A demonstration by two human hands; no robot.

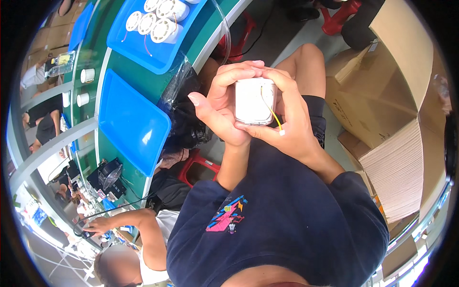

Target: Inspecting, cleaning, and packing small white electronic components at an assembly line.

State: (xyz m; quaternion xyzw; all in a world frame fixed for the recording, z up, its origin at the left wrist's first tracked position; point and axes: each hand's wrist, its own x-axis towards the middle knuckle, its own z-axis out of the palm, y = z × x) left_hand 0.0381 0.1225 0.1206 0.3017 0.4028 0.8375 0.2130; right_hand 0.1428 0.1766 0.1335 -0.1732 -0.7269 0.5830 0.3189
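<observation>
Between my hands, in front of my torso, is a white box-shaped part (253, 101) with rounded corners and what looks like a clear rim along its lower edge. A thin yellow and dark wire with a small white plug (281, 132) hangs off its right side. My left hand (224, 107) cups the left side, fingers curled over the far edge and thumb sticking out away from it. My right hand (292, 112) wraps the right side, its thumb lying along the near edge. The underside is hidden.
On the green bench at left lie a bare blue tray (131, 122) and another blue tray (138, 55) with several white round parts. A large open cardboard box (363, 100) stands at right. A red stool (201, 167) and a co-worker's arm (129, 220) are at lower left.
</observation>
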